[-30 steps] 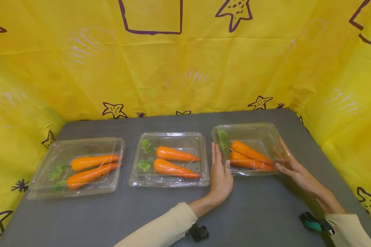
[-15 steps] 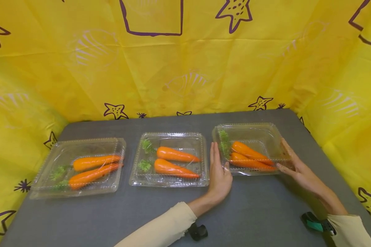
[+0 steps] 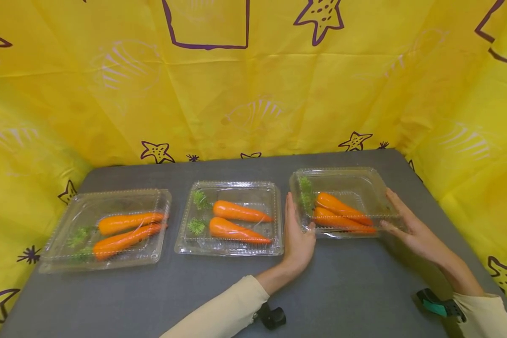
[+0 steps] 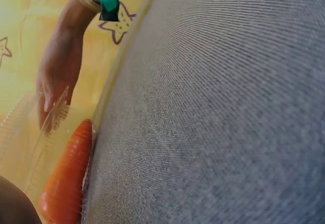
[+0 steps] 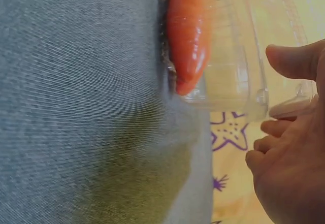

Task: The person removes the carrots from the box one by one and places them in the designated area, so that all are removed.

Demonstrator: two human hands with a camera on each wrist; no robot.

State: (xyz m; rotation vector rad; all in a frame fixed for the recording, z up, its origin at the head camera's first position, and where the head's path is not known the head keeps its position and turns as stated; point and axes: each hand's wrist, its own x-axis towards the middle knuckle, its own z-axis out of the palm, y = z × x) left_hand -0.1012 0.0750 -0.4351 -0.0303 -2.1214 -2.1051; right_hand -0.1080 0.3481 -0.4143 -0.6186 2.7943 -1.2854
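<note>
The rightmost clear plastic clamshell container (image 3: pixel 342 176) holds two orange carrots (image 3: pixel 340 219) with leafy green tops (image 3: pixel 305 192) at its left. My left hand (image 3: pixel 299 249) lies along its left side, fingers straight and thumb near the front edge. At the right end is my right hand (image 3: pixel 418 237), with its fingers behind the lid corner and its thumb toward the front. In the right wrist view, the lid's edge (image 5: pixel 292 106) stands apart from the base, between thumb and fingers (image 5: pixel 264 145). The thumb looks clear of the plastic there.
A second clamshell container (image 3: pixel 232 188) with two carrots lies just left of my left hand. Farther left is a third clamshell container (image 3: pixel 110 192), also holding two carrots. All rest on a grey table (image 3: pixel 219 291). Yellow printed cloth (image 3: pixel 236 94) encloses the back and sides.
My right hand has shifted slightly right, and the right container's lid corner has moved outward with it. The left hand has moved a little left. The other containers keep their places.
</note>
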